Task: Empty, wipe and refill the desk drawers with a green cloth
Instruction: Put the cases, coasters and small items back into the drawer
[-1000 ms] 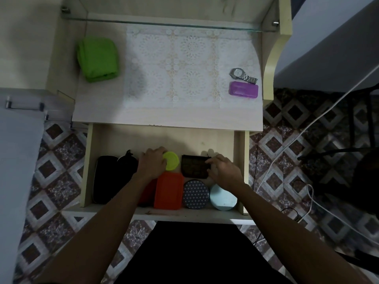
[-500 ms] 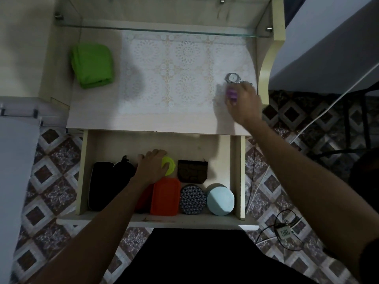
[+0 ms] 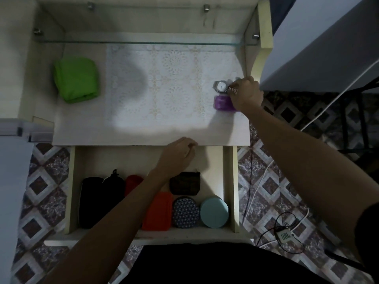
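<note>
The folded green cloth point(image 3: 77, 78) lies at the desktop's back left. Below the desk's front edge the drawer point(image 3: 228, 181) stands pulled out. It holds a black case point(image 3: 90, 201), a black pouch point(image 3: 113, 181), a red item point(image 3: 133, 181), an orange box point(image 3: 158, 212), a dark pouch point(image 3: 184, 183), a patterned round tin point(image 3: 185, 212) and a light blue round tin point(image 3: 214, 212). My left hand point(image 3: 178, 152) hovers curled at the desk edge; anything in it is hidden. My right hand point(image 3: 245, 95) pinches the band of a silver watch point(image 3: 221, 87) above a purple box point(image 3: 222, 102).
A white lace mat point(image 3: 164, 78) covers the middle of the desktop, under a glass shelf point(image 3: 143, 43). A white cable point(image 3: 256, 191) and a small speaker point(image 3: 284, 235) lie on the patterned floor to the right. A dark chair frame point(image 3: 361, 119) stands further right.
My right hand left the dark pouch in the drawer and reached up to the watch on the desktop. My left hand lifted off the lime disc's spot toward the desk edge; the disc is out of sight.
</note>
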